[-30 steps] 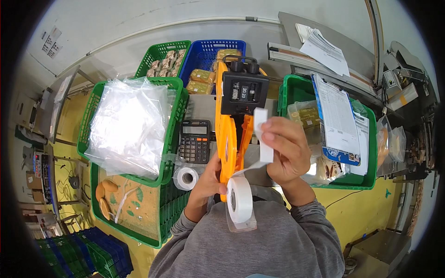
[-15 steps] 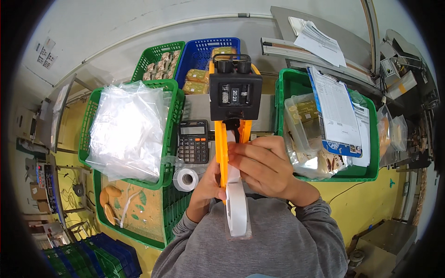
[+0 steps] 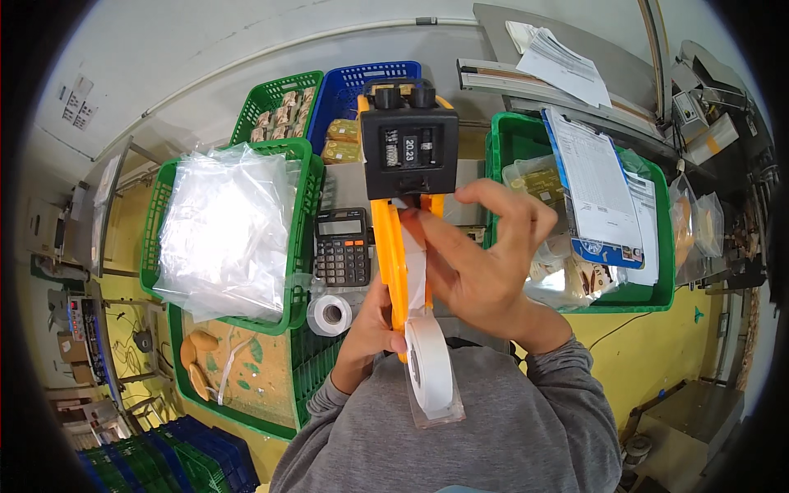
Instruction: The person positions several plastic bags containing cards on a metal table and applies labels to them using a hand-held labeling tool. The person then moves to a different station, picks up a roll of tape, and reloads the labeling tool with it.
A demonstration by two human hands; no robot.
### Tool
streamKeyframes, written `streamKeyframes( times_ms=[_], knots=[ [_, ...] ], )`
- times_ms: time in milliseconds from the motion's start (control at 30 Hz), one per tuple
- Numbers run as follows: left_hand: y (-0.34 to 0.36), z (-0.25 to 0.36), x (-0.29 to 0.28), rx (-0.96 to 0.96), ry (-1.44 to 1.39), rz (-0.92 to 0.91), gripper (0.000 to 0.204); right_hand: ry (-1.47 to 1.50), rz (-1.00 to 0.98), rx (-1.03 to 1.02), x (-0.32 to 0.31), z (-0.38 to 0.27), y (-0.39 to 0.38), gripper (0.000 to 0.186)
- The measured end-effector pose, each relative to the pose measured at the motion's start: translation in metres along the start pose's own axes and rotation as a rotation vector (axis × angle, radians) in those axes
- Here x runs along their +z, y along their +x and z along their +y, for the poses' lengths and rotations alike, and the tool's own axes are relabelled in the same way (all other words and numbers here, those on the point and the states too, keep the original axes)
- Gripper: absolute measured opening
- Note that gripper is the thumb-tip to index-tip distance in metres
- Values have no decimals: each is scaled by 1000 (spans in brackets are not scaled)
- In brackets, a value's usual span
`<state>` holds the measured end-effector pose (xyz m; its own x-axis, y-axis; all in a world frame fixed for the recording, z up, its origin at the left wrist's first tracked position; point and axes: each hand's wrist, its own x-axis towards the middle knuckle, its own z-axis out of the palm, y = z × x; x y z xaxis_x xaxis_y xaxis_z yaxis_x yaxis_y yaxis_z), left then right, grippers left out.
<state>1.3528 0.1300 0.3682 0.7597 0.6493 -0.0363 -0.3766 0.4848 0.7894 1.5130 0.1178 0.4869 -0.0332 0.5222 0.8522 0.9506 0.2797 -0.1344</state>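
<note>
I hold a yellow and black price label gun [image 3: 410,152] upright in front of my chest, its black printing head on top. My left hand [image 3: 370,333] is closed around the yellow frame at its lower left. A white label roll [image 3: 431,366] sits at the near end of the gun on a clear plastic holder. From it a pale label strip [image 3: 417,279] runs up inside the frame. My right hand [image 3: 489,263] is at the strip, one fingertip tucked in just below the head and another finger bent and raised beside it. Where the strip enters the head is hidden.
A green crate [image 3: 308,246] of clear plastic bags stands left, beside a calculator [image 3: 342,251] and a spare white roll [image 3: 329,315]. Behind are a blue crate [image 3: 366,74] and a smaller green crate [image 3: 283,86] with packs. At right, a clipboard [image 3: 596,189] lies over another green crate [image 3: 666,287].
My right hand has shifted up toward the printing head, with one finger lifted away from the gun. More of the label strip shows, and the roll end has swung slightly right.
</note>
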Motion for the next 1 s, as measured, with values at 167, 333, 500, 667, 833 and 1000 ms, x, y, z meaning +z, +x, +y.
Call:
streamKeyframes(
  times_ms=[167, 333, 500, 667, 833, 1000],
  knots=[
    [2, 3, 5, 13, -6, -2, 113, -29, -56, 93, -5, -8, 5, 33],
    [1, 7, 9, -13, -25, 28, 113, 23, -47, 52, -9, -11, -4, 30],
    [1, 10, 12, -31, -12, 28, 113, 27, -61, 65, -6, -7, -3, 29],
    [-1, 6, 8, -22, 2, 30, 111, -46, -9, 70, -1, -3, 2, 25],
    [-4, 35, 39, -88, 19, 167, 108, -83, -23, 109, 2, 0, 17, 26],
    [-2, 13, 14, -27, 23, 57, 107, -60, -182, 150, -8, -4, 17, 38]
  ],
)
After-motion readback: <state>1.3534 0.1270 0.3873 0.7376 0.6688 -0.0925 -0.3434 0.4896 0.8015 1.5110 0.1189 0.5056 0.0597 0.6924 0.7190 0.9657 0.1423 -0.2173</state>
